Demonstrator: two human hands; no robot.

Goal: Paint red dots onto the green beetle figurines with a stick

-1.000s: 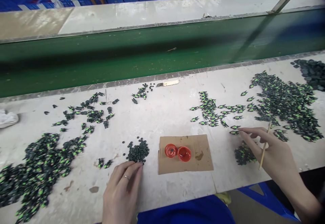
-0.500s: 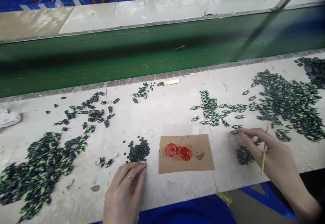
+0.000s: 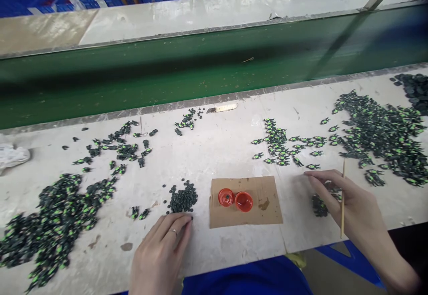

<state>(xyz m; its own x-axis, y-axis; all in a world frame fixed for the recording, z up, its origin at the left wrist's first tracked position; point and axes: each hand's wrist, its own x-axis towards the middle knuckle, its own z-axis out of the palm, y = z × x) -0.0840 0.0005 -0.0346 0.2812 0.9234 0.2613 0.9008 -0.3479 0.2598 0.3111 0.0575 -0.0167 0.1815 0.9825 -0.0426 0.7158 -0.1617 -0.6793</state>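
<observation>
My left hand (image 3: 162, 246) rests at the table's front, thumb and forefinger pinched on a small black disc (image 3: 191, 218). Just beyond it lies a pile of similar black discs (image 3: 182, 198). A thin wooden stick (image 3: 343, 201) is held in my right hand (image 3: 351, 205), whose thumb and forefinger meet low over the table. Whether they also pinch something small is hard to see. Partly under this hand is a cluster of black-and-green pieces (image 3: 319, 205). Between the hands, two red cups (image 3: 244, 202) with wet-looking insides stand on a cardboard sheet (image 3: 245, 221).
Black-and-green figures form a large heap at left (image 3: 63, 214), another at right (image 3: 384, 139) and a loose group (image 3: 277, 143) between. A knife (image 3: 222, 108) lies near the green conveyor belt (image 3: 200, 72). Large black discs (image 3: 414, 89) are piled far right.
The small figure at my right fingertips no longer shows there. My right hand and the stick have shifted slightly left. A twig on the green belt has moved right.
</observation>
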